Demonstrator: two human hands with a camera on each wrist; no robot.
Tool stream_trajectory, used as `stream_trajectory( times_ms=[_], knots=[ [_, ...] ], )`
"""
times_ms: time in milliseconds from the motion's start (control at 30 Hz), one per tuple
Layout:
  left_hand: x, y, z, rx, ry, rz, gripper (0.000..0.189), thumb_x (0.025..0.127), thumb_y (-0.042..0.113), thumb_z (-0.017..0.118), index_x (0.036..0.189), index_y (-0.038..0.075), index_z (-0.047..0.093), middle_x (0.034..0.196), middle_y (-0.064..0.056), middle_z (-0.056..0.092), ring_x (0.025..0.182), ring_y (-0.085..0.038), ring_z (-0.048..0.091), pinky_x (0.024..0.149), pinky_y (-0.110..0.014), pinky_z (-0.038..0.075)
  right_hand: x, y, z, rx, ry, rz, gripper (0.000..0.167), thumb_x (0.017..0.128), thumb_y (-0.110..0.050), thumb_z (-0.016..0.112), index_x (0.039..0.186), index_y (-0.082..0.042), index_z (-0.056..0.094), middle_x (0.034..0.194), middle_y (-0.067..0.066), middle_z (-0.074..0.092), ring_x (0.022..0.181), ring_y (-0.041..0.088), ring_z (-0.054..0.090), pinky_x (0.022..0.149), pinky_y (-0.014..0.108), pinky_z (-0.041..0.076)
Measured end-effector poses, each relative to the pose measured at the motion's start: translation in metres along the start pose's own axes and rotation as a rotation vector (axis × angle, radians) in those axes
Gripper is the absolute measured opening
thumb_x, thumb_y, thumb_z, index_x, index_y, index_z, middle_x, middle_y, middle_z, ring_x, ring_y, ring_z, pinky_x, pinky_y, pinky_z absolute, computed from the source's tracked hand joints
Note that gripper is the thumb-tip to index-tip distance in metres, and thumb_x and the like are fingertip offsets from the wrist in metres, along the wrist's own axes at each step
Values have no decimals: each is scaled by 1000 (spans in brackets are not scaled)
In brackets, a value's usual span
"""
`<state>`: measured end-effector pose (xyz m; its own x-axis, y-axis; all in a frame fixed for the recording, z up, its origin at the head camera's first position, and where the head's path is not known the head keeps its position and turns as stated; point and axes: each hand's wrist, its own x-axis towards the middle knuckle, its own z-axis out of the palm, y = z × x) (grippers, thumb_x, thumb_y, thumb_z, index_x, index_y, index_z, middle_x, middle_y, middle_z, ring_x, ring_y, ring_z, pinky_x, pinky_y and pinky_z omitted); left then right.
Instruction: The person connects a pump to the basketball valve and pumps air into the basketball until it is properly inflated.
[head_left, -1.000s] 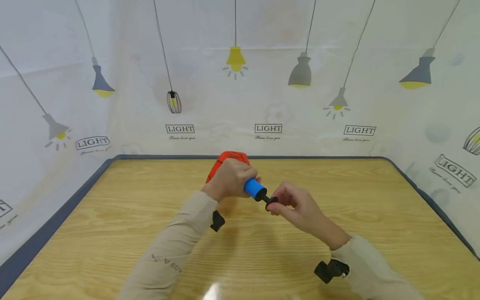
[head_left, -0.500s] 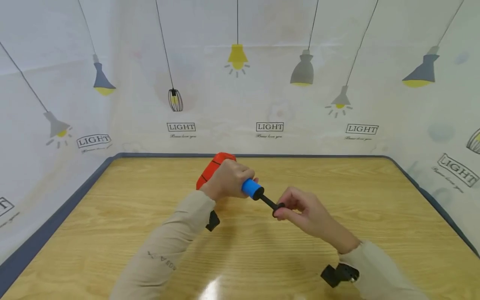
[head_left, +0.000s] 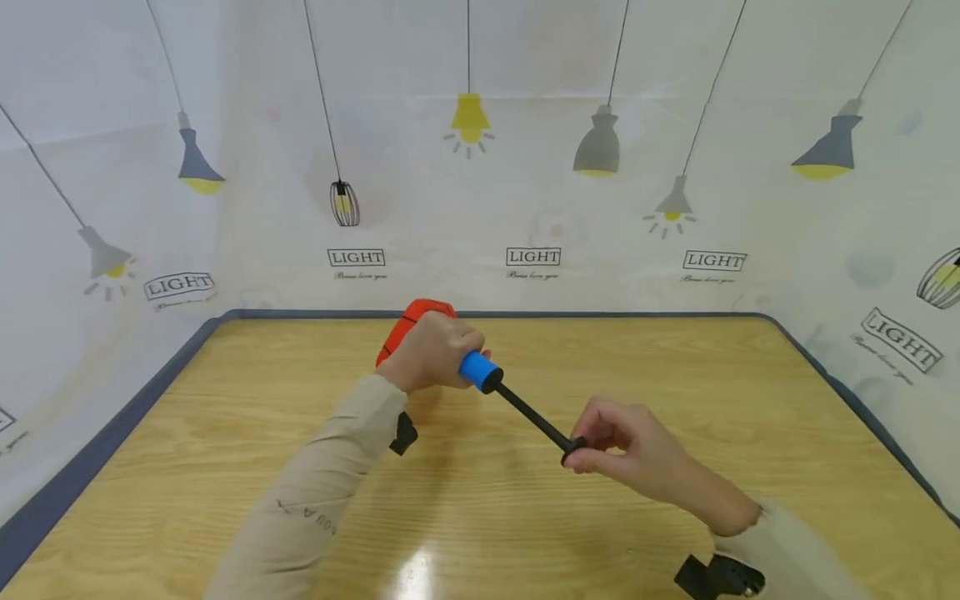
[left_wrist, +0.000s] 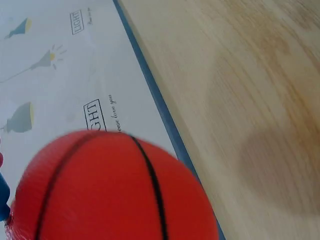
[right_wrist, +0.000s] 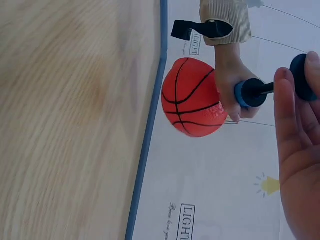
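Observation:
My left hand (head_left: 438,350) grips the blue barrel of a hand pump (head_left: 480,372), held above the table. A red toy basketball (head_left: 405,329) with black lines is at the pump's far end, partly hidden behind that hand. In the left wrist view the ball (left_wrist: 110,190) fills the bottom, the blue pump tip (left_wrist: 4,197) meeting its left side. The ball (right_wrist: 192,100) looks slightly dented in the right wrist view. My right hand (head_left: 637,450) pinches the black disc handle (head_left: 573,450) at the end of the pump's rod, which is drawn far out of the barrel.
The wooden table (head_left: 525,517) lies under both hands, with a dark blue edge (head_left: 600,315) along its back. A pale curtain (head_left: 420,183) printed with lamps stands behind it and at the sides. A black wrist mount (head_left: 716,577) sits on the right sleeve.
My right hand has pulled the pump's handle away, down and right, so much more rod shows. My left hand, with pump and ball, has shifted a little left.

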<state>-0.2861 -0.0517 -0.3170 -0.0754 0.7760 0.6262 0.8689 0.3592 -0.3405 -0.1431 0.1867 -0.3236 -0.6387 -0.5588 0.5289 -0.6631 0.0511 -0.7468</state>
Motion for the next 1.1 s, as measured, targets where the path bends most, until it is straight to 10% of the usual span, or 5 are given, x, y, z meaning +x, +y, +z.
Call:
stream_trajectory(
  times_ms=[233, 500, 800, 1100],
  knots=[
    [4, 14, 6, -16, -38, 27, 20, 68, 23, 67, 62, 13, 51, 52, 5, 51, 43, -6, 48, 43, -19, 39, 15, 19, -3, 22, -97, 30, 10, 80, 2, 59, 84, -5, 53, 75, 8, 59, 62, 15, 59, 53, 31, 50],
    [5, 15, 4, -25, -42, 31, 21, 71, 23, 65, 61, 13, 50, 50, 6, 47, 41, -6, 44, 42, -18, 37, 32, 24, 8, -36, -23, 36, 11, 80, 4, 59, 86, -3, 52, 73, 8, 59, 58, 12, 57, 52, 29, 49],
    [-8, 5, -1, -20, 64, -17, 27, 65, 17, 68, 56, 14, 43, 46, 6, 43, 38, -6, 41, 38, -19, 30, 5, 2, 1, 30, -15, -40, 11, 78, 3, 60, 86, -1, 52, 76, 10, 59, 65, 12, 59, 52, 26, 50],
    [7, 19, 0, -66, 190, 5, 20, 72, 18, 58, 57, 12, 46, 46, 5, 44, 38, -7, 43, 40, -18, 35, 40, 23, 11, -36, 30, -95, 10, 79, 0, 60, 85, -1, 53, 76, 9, 58, 63, 11, 58, 53, 26, 49]
  ],
)
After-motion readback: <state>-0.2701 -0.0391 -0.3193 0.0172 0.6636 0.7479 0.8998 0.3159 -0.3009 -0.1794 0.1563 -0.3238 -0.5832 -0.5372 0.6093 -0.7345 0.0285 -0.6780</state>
